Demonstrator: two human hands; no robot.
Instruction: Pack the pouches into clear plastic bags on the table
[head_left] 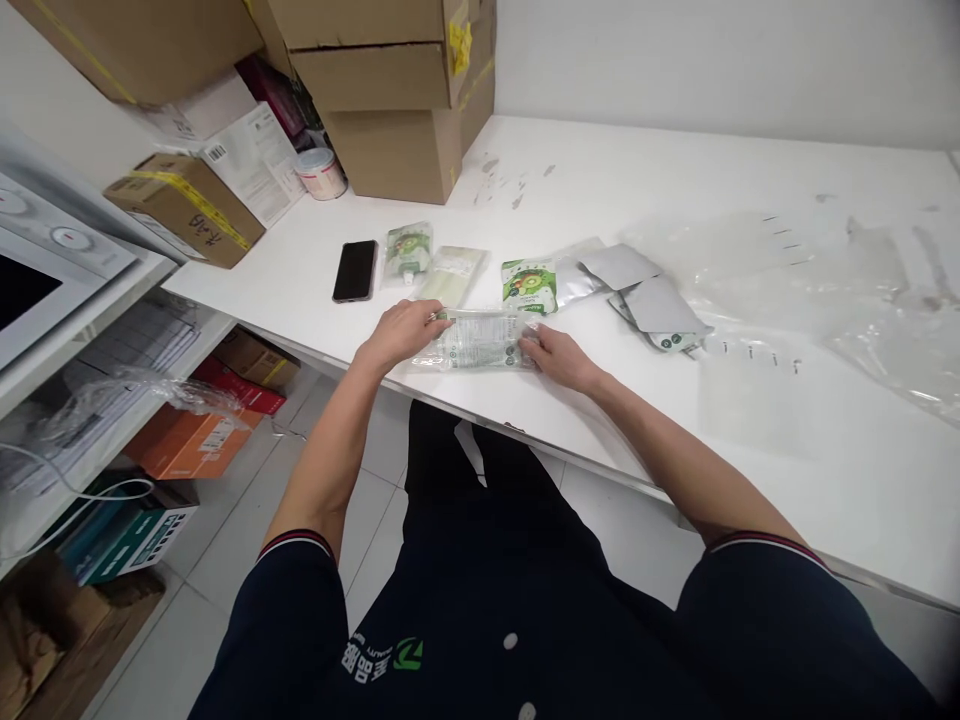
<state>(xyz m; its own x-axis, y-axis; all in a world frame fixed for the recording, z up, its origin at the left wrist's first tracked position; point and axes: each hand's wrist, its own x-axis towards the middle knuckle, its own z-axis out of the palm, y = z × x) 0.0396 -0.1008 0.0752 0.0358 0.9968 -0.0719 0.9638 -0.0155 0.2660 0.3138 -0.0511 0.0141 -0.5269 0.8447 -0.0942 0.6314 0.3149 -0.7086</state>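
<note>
White counter (750, 440) against a plain white wall, viewed from above and in front. Flat on it, close to the front edge: clear packet (478, 340) with green print, long side running left to right, held at both ends.

Left hand (401, 333) over the packet's left end, fingers curled down onto it, grip clenched on the packet. Right hand (559, 358) at the right end, fingertips pressed on the edge, grip likewise grasping the packet; thumb out of sight, so no telling whether it reaches underneath.

Just behind the left hand: pale flat bag (452, 275), lying slantwise. Just behind the packet's right half: green pouch (529, 284) with a fruit picture, face up. Left of the pale bag: small spouted pouch (408, 252), spout toward the front edge. Further left, apart from the pouches: black phone (355, 270), dark face up.

Right of the green pouch: silver pouches (645, 300) in a loose overlapping heap, one touching the green pouch's edge. Beyond them, over the right part of the counter: clear plastic sheet (862, 300), crumpled and spread wide.

Far back on the left: stacked cardboard boxes (397, 110) against the wall, with a small round tub (321, 173) just beside the lowest one. At the left corner: taped box (184, 205) with yellow tape across the top.

Left of the counter: shelf (112, 290) with stacked papers, an orange box (187, 440) lower down, and grey tiled floor (187, 620) underneath.
</note>
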